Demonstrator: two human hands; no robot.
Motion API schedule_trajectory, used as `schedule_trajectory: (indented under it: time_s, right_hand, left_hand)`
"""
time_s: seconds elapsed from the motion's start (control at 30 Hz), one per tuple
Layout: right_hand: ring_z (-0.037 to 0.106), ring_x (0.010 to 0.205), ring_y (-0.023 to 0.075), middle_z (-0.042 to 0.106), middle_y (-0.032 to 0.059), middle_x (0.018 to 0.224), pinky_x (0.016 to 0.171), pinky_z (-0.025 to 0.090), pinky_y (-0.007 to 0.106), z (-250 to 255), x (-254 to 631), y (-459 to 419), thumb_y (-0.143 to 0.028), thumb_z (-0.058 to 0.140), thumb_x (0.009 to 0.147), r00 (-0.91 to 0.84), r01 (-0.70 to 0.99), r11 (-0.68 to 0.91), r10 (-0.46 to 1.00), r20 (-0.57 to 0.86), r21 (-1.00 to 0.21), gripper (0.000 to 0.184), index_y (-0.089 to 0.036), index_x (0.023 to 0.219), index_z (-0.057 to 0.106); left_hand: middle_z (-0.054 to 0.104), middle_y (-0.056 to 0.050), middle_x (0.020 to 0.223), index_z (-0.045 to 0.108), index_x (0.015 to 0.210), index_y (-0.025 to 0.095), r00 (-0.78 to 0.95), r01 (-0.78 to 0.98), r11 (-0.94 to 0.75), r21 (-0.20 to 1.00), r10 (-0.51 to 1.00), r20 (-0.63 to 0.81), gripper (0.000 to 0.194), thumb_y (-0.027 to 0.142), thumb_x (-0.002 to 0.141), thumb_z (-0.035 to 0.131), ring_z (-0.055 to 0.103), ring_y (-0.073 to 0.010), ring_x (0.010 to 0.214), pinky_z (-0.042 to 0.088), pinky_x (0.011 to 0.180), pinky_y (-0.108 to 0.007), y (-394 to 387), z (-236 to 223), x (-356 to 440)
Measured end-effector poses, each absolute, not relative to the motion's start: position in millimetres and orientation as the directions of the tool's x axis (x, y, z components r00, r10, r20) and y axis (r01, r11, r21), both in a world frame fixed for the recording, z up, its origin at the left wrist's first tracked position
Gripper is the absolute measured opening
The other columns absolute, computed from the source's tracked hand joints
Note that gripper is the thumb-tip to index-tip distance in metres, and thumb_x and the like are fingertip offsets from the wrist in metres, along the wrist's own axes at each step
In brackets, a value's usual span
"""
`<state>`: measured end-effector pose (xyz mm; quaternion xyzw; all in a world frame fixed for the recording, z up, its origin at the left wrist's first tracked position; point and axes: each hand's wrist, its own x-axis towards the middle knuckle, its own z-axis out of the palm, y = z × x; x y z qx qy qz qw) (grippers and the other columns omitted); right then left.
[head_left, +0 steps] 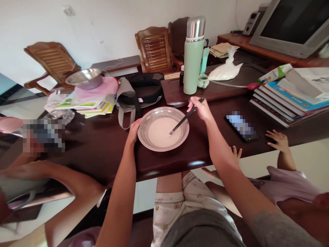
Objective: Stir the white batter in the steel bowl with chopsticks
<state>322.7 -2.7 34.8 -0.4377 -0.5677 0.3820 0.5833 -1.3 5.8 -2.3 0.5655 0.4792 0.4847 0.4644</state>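
dark table [102, 135]: thermos [192, 65] beyond bowl [163, 148], phone [240, 127] nearby; right fingers [193, 100] grip chopsticks [183, 119], left fingers [136, 125] hold rim [141, 139].

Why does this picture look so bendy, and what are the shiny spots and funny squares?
Head view: the television leans near the edge, probably from a wide lens; head view: white glare on the table's front edge; head view: squares hide the phone's screen; head view: the bowl and chopsticks look fairly clear.
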Motion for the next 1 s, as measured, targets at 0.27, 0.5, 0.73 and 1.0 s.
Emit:
schedule_trajectory:
  time_s: [0.27, 0.5, 0.73, 1.0]
  right_hand:
    - [0.062, 0.054, 0.0131, 0.068, 0.0019, 0.057, 0.047, 0.037, 0.023, 35.6, 317.4, -2.3, -0.063, 0.057, 0.076, 0.079, 0.052, 0.359, 0.929, 0.362, -0.932, 0.046, -0.019, 0.063, 0.062]
    - [0.061, 0.053, 0.0124, 0.069, 0.0037, 0.059, 0.047, 0.037, 0.023, 35.0, 312.0, -3.2, -0.060, 0.060, 0.077, -0.099, 0.029, 0.321, 0.943, 0.317, -0.947, 0.044, -0.018, 0.067, 0.065]
    - [0.059, 0.049, 0.0127, 0.065, 0.0020, 0.052, 0.045, 0.036, 0.024, 36.8, 316.1, -4.7, -0.065, 0.057, 0.076, 0.012, 0.044, 0.331, 0.943, 0.331, -0.943, 0.048, -0.019, 0.061, 0.062]
    - [0.061, 0.052, 0.0130, 0.067, 0.0021, 0.055, 0.046, 0.036, 0.024, 36.8, 315.8, -3.9, -0.061, 0.058, 0.077, 0.050, 0.030, 0.367, 0.929, 0.368, -0.930, 0.045, -0.019, 0.062, 0.063]
  left_hand:
    - [0.071, -0.004, 0.097, 0.073, 0.092, 0.016, 0.071, 0.077, -0.114, 0.991, 0.992, 0.109, 0.034, 0.042, 0.075, 0.061, 0.060, -0.0228, 0.098, 0.046, 0.084, -0.029, 6.8, -3.5, -1.1]
    - [0.070, -0.005, 0.094, 0.072, 0.091, 0.014, 0.062, 0.092, -0.118, 0.989, 0.992, 0.113, 0.037, 0.045, 0.073, 0.061, 0.059, -0.0242, 0.098, 0.045, 0.085, -0.031, 6.0, -1.1, -0.7]
    - [0.070, -0.005, 0.088, 0.072, 0.088, 0.015, 0.070, 0.097, -0.122, 0.988, 0.991, 0.115, 0.035, 0.044, 0.072, 0.061, 0.059, -0.0242, 0.096, 0.045, 0.085, -0.031, 6.2, -1.0, -0.9]
    - [0.070, -0.006, 0.096, 0.072, 0.091, 0.015, 0.072, 0.088, -0.136, 0.987, 0.989, 0.129, 0.037, 0.045, 0.073, 0.061, 0.059, -0.0244, 0.100, 0.045, 0.088, -0.032, 6.1, -1.9, -0.7]
